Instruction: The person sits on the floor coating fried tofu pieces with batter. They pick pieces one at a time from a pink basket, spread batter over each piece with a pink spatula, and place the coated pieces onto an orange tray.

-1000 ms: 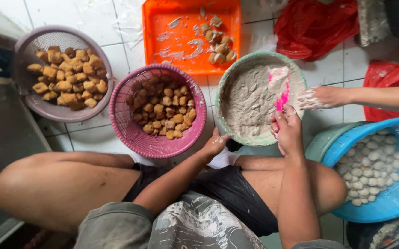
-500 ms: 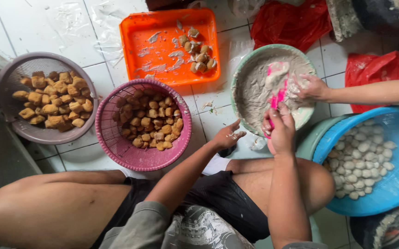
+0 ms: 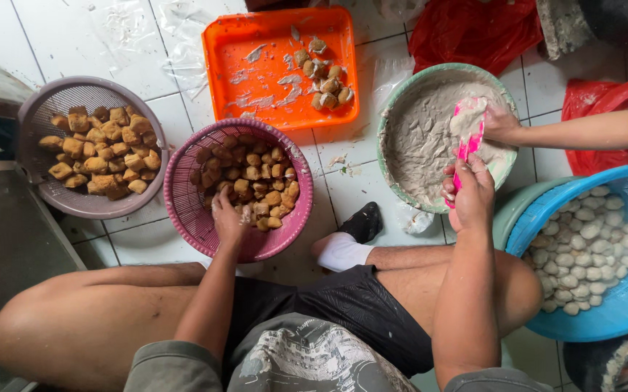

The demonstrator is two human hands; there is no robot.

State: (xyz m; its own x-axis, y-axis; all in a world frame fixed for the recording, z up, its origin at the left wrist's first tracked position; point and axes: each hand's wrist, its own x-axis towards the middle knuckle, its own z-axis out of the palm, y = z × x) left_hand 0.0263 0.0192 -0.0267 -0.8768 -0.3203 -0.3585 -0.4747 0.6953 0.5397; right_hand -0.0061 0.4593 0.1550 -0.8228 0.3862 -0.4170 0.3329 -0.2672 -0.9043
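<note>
Nearest to us, we sit cross-legged on the white tiled floor [image 3: 52,43] in dark shorts, a white sock [image 3: 343,252] and a dark one showing between the knees. At four o'clock sits a blue tub [image 3: 618,305] filled with pale round balls [image 3: 582,254].

Our left hand [image 3: 227,216] reaches to ten o'clock into the pink basket [image 3: 183,196], fingers curled down onto the brown fried tofu pieces [image 3: 252,181] heaped there; whether it actually grips a piece we cannot tell. Our right hand [image 3: 470,192] reaches to one o'clock and is closed around the lower end of a pink scraper [image 3: 466,134], whose upper end, smeared with paste, lies over the grey paste [image 3: 423,138] in the green bowl [image 3: 393,101]. The hand rests at the bowl's near rim.

From three o'clock another person's hand [image 3: 499,123] comes in over the same bowl and touches the paste just beside the scraper's top; its fingers are partly hidden.

Farther left, at nine o'clock, a grey colander [image 3: 45,109] holds more tofu cubes, lighter in colour. Beyond the pink basket, at twelve o'clock, an orange tray [image 3: 256,43] carries a small cluster of filled pieces [image 3: 325,72] near its right side and smears of paste. Red plastic bags [image 3: 473,29] lie at the far right, at one to two o'clock.
</note>
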